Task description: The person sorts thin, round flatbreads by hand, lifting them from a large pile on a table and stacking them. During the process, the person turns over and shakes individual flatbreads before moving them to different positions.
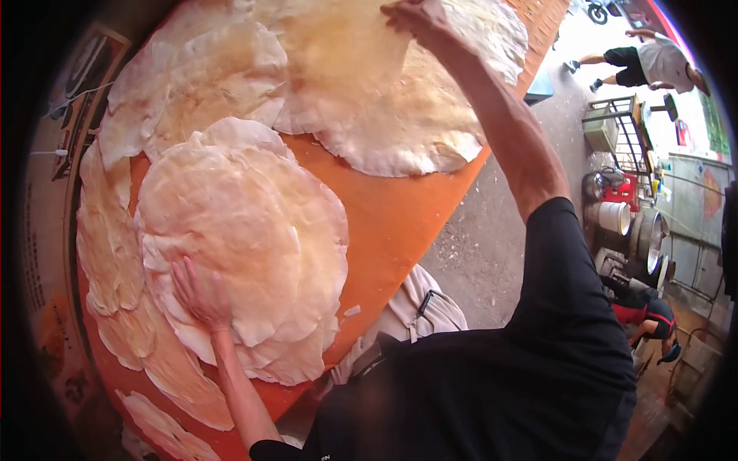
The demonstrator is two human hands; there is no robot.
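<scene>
My left hand (pixel 201 296) lies flat, fingers spread, on a stack of thin, round, pale dough-like sheets (pixel 223 223) at the left of an orange table. At the top edge of the view, my right hand (pixel 415 17) is over a second pile of similar sheets (pixel 400 115). Its fingers are bent and partly smeared, and whether they pinch a sheet's edge cannot be made out. The upper sheet beside it looks blurred. More overlapping sheets (pixel 207 77) spread across the upper left, and narrow folded-looking pieces (pixel 115 238) lie along the left side.
The orange table (pixel 369 223) runs diagonally. Beige cloth (pixel 423 307) hangs by its near edge. Right, beyond the grey floor (pixel 492 246), are a metal rack (pixel 626 134), a white bucket (pixel 613 217) and metal pots (pixel 649 238). Two other people (pixel 665 65) (pixel 657 319) are at the far right.
</scene>
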